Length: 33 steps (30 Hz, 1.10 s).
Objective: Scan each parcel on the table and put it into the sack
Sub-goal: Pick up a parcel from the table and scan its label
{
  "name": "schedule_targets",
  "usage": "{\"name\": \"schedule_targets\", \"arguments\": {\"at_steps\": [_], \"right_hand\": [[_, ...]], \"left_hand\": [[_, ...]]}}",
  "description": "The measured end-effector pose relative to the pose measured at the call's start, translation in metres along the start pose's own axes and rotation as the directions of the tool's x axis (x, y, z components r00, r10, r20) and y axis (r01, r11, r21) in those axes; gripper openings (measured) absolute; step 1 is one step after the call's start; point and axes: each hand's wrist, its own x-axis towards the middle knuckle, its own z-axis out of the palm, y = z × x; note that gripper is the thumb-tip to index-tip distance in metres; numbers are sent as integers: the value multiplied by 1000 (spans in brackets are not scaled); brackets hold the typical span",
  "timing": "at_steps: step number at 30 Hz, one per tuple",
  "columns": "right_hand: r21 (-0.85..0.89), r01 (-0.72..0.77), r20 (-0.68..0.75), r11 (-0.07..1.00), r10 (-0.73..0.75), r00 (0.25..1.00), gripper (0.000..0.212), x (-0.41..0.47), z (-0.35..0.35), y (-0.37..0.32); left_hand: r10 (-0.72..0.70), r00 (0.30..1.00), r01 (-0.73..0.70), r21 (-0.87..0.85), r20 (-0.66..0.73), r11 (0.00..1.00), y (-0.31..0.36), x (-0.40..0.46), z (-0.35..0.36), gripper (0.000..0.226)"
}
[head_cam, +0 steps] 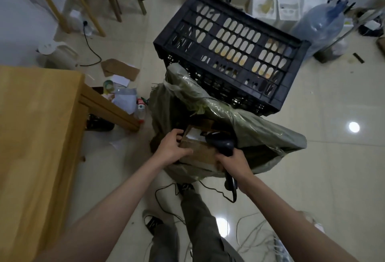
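Brown parcel (198, 151), grey-green sack (260, 134), black crate (229, 53).

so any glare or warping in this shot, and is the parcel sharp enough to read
Head view: ceiling-light glare spots on the floor tiles; wide-angle bending at the edges; dim light over the sack; the label on the parcel is too soft to read.

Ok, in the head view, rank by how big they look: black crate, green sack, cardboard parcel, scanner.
1. black crate
2. green sack, looks nearly as large; it is crumpled, so this order is unsure
3. cardboard parcel
4. scanner, partly hidden by the right hand
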Motion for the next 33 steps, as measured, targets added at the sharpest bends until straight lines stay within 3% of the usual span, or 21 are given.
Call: {"name": "schedule_targets", "arguments": {"at_steps": [1, 4, 9, 11, 15, 21, 22, 25, 26, 30, 33], "right_hand": [[21, -7, 10, 1000, 6, 1000, 3, 8, 4, -3], [75, -60, 36, 995, 57, 998, 14, 34, 21, -8], [90, -181, 61, 979, 176, 982, 61, 75, 56, -13], [80, -193, 65, 978, 188, 980, 57, 87, 71, -19], [116, -152, 40, 981, 149, 988, 49, 109, 107, -35], [129, -161, 100, 979, 148, 984, 76, 146, 159, -59], [129, -167, 106, 977, 154, 982, 66, 147, 161, -64], [138, -183, 99, 973, 170, 980, 11, 152, 159, -70], [144, -195, 103, 970, 181, 978, 10, 153, 158, -67], [76, -210, 170, 975, 195, 966, 49, 144, 150, -62], [2, -208, 190, 978, 204, 960, 46, 128, 142, -59]], "left_hand": [[-15, 1000, 15, -11, 5, 1000, -2, 12, 0, 81], [-53, 998, 53, -9, 21, 999, -8, 45, -6, 70], [-140, 987, 142, -22, 73, 990, -31, 97, -29, 93], [-162, 985, 165, -34, 56, 986, -41, 108, -39, 97], [-186, 982, 183, -64, -43, 981, -45, 106, -56, 80], [-155, 979, 143, -96, -132, 985, -71, 109, -85, 94], [-160, 977, 147, -96, -142, 984, -74, 109, -90, 97], [-163, 977, 151, -87, -141, 985, -77, 108, -99, 95], [-164, 977, 154, -80, -134, 985, -75, 106, -100, 93], [-186, 980, 184, -42, -72, 982, -71, 101, -99, 86], [-234, 972, 234, 7, 15, 972, -68, 89, -97, 88]]}}
